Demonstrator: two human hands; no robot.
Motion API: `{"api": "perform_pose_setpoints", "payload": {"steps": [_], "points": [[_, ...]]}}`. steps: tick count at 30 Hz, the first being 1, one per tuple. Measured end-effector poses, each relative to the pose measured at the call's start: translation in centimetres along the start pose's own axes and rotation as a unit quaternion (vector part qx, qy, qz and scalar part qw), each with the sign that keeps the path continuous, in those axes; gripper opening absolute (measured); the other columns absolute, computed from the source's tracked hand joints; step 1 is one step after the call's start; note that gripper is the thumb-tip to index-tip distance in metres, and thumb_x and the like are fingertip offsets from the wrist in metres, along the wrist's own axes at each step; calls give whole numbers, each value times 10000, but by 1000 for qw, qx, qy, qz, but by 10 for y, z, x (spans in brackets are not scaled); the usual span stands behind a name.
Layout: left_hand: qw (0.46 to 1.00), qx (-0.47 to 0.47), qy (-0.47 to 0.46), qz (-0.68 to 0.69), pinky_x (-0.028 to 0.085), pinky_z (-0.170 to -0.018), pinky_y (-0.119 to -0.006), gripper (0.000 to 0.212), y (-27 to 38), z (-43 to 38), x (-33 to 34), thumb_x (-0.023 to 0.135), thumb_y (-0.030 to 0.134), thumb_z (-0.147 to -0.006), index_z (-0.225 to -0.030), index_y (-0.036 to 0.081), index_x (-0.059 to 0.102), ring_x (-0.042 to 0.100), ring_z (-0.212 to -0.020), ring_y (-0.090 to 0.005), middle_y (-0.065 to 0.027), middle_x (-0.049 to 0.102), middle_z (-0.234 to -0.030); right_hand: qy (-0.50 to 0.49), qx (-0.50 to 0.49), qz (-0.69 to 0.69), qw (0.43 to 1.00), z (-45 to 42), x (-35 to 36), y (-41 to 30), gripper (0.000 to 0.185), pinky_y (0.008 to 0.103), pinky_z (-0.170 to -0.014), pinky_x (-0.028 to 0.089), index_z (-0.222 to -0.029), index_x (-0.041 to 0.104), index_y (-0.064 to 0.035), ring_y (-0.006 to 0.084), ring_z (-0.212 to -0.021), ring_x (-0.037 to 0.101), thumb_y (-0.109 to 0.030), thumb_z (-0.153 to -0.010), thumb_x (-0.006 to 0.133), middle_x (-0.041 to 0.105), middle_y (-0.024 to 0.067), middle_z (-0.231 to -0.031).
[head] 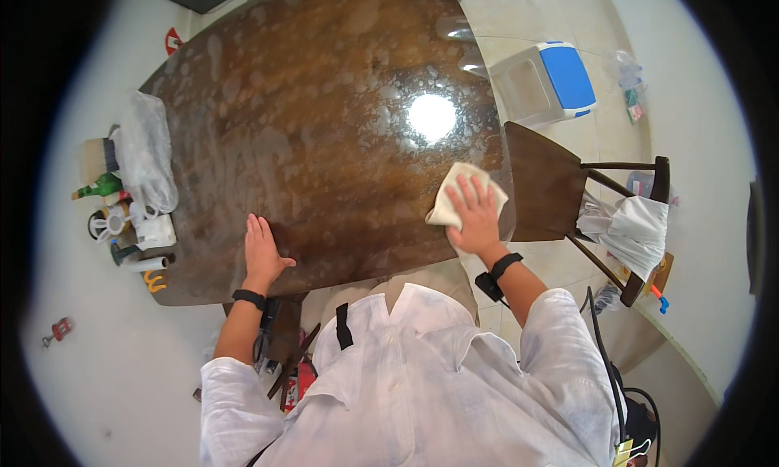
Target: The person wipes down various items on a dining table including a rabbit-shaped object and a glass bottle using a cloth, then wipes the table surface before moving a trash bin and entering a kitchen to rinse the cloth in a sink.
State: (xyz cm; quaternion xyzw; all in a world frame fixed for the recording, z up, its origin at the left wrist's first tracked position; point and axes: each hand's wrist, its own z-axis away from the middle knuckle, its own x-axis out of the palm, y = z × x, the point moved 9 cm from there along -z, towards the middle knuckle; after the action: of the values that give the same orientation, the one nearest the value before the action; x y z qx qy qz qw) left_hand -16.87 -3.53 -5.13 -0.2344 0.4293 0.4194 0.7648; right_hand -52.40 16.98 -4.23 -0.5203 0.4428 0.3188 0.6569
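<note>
A dark brown wooden table [341,187] with a glossy, blotchy top fills the middle of the view. My right hand [473,214] lies spread on a cream cloth [444,205], pressing it on the tabletop near the right edge. The fingers rest on top of the cloth; whether they pinch it I cannot tell. My left hand [263,254] touches the table near its front edge, holding nothing, thumb apart from the fingers. Both wrists wear black bands. A bright lamp reflection shows on the surface beyond the cloth.
Along the table's left side are a clear plastic bag [146,150], a green bottle [103,186], a brush [97,156] and a white roll [146,264]. A wooden chair [541,187] with a white bag [633,229] stands right, near a blue-lidded plastic bin [566,77].
</note>
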Motion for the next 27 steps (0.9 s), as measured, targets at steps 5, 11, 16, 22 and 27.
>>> {"api": "perform_pose_setpoints", "payload": {"steps": [5, 11, 16, 22, 27], "points": [[1000, -1, -7, -12, 251, -1055, -399, 1173, 11, 0, -3, 861, 340, -455, -1328, -97, 210, 217, -1310, -388, -294, 179, -1407, 172, 160, 78, 969, -25, -27, 55, 650, 561, -1000, 222, -1299, 430, -147, 373, -1280, 266, -274, -687, 610, 323, 132, -1396], [999, -18, -16, -23, 265, -1052, -389, 1173, 15, -9, -2, 864, 327, -450, -1318, -119, 213, 233, -1307, -381, -299, 201, -1396, 192, 288, 126, 929, 6, -17, 57, 664, 532, -991, 248, -1318, 373, -108, 403, -1264, 248, -322, -737, 612, 282, 174, -1395], [1000, -10, -7, -19, 273, -1048, -389, 1183, 11, -5, 0, 868, 327, -435, -1312, -128, 217, 237, -1305, -380, -301, 206, -1392, 179, 313, 128, 924, 34, -11, 48, 654, 480, -1030, 234, -1331, 339, -98, 412, -1262, 241, -276, -759, 602, 274, 197, -1389], [1000, -7, -1, -19, 277, -1044, -384, 1212, 9, -5, 0, 867, 343, -405, -1312, -128, 217, 238, -1306, -377, -300, 210, -1391, 209, 323, 146, 911, 33, -14, 59, 664, 487, -952, 320, -1322, 337, -93, 393, -1176, 338, -313, -758, 610, 344, 184, -1321], [1000, 1, 6, -15, 288, -1033, -397, 1223, 10, -6, 0, 877, 314, -380, -1308, -137, 223, 244, -1296, -405, -323, 212, -1379, 199, 461, 32, 864, 30, -24, 80, 531, 455, -853, 409, -1265, 396, -114, 360, -1041, 485, -324, -805, 561, 504, 153, -1148]]}}
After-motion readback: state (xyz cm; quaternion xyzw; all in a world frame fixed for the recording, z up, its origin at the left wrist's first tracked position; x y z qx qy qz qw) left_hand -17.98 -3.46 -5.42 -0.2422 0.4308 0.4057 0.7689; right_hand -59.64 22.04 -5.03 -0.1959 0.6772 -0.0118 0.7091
